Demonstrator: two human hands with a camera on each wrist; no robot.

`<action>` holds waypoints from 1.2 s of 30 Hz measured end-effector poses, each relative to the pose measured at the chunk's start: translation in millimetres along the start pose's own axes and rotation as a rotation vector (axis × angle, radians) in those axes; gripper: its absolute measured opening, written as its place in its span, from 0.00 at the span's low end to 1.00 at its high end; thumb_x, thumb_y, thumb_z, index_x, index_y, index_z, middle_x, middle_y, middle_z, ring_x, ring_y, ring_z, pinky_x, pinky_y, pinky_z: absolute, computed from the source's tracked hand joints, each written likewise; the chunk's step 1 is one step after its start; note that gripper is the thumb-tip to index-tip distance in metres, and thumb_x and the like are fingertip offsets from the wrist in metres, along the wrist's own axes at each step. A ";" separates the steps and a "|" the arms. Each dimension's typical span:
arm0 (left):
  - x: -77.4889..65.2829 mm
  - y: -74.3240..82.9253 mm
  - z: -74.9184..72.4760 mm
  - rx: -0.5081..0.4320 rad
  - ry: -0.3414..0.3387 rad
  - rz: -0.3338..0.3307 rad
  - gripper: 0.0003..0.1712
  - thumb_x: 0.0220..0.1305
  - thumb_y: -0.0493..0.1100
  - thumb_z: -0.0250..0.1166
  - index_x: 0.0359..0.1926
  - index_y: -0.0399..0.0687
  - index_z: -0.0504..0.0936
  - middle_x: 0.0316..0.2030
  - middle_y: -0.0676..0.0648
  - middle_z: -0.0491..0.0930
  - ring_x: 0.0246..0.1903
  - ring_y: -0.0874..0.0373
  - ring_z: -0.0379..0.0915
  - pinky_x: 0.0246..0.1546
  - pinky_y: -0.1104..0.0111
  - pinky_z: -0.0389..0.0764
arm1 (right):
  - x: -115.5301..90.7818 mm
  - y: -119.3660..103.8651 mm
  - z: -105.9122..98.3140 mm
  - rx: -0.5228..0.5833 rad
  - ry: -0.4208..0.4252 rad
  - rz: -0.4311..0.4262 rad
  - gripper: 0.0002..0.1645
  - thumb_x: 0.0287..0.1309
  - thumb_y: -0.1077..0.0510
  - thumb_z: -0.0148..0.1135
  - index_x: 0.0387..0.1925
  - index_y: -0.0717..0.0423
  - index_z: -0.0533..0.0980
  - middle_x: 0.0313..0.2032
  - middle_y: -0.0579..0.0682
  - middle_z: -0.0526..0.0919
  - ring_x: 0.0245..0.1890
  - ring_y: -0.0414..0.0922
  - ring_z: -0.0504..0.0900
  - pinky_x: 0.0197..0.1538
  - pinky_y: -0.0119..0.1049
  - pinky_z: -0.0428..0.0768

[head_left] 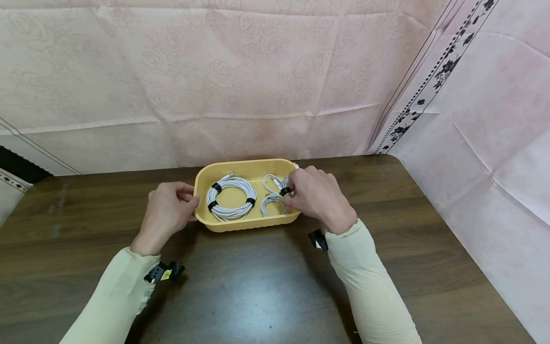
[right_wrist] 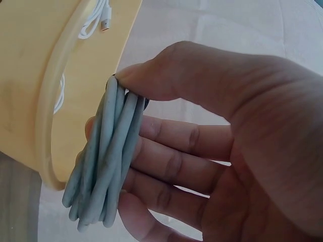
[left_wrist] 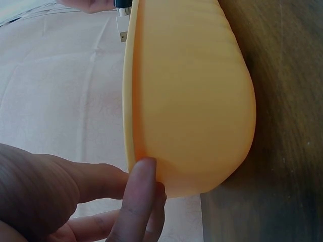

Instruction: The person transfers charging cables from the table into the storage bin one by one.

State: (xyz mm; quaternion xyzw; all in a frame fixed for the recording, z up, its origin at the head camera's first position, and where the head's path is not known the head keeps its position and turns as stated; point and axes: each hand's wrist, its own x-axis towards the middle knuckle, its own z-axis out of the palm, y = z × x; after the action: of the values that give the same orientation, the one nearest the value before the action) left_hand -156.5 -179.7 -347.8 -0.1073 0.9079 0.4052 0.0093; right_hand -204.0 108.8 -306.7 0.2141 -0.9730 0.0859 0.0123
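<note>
A yellow plastic tray (head_left: 247, 228) with rounded ends sits on the table near the wall. Its left end is pinched at the rim by my left hand (head_left: 167, 210), whose fingertips (left_wrist: 143, 174) press the outer wall. My right hand (head_left: 318, 196), over the tray's right end, grips a bundled cable (right_wrist: 108, 151) between thumb and fingers. That cable is pale grey in the right wrist view and bound with a black strap (head_left: 285, 191). Inside the tray on the left lies a larger white cable coil (head_left: 210, 193) tied with several black straps.
The dark wooden table (head_left: 240, 286) extends in front and to both sides. Behind it hangs a pink rose-patterned cloth (head_left: 223, 86), and another cloth panel (head_left: 481, 143) stands along the right edge. Both forearms carry wrist cameras (head_left: 318, 240).
</note>
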 end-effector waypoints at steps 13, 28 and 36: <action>0.9 -1.6 0.1 -0.003 0.017 0.038 0.19 0.69 0.38 0.62 0.56 0.30 0.80 0.41 0.34 0.83 0.24 0.61 0.83 0.25 0.71 0.87 | 0.8 -1.8 1.8 -0.001 0.007 -0.003 0.21 0.49 0.53 0.71 0.12 0.45 0.69 0.16 0.40 0.65 0.21 0.43 0.70 0.20 0.39 0.65; 1.2 -3.2 -0.5 -0.003 0.016 0.049 0.19 0.69 0.38 0.61 0.55 0.30 0.81 0.41 0.34 0.83 0.24 0.61 0.83 0.25 0.71 0.87 | 2.3 -6.2 -0.5 0.014 0.005 -0.014 0.17 0.48 0.56 0.69 0.13 0.46 0.70 0.16 0.40 0.64 0.20 0.41 0.69 0.19 0.37 0.63; 1.2 -3.0 -0.8 -0.001 0.012 0.042 0.19 0.69 0.38 0.61 0.56 0.30 0.81 0.41 0.34 0.83 0.24 0.61 0.83 0.25 0.71 0.87 | 3.9 -8.0 0.0 0.012 -0.004 -0.009 0.19 0.49 0.56 0.69 0.12 0.47 0.68 0.16 0.40 0.63 0.20 0.41 0.67 0.20 0.37 0.61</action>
State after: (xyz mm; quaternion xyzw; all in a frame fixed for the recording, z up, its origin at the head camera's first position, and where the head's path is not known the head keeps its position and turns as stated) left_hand -157.0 -182.6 -349.6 -0.0905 0.9099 0.4049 -0.0046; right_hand -204.2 100.0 -305.1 0.2187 -0.9715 0.0914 0.0095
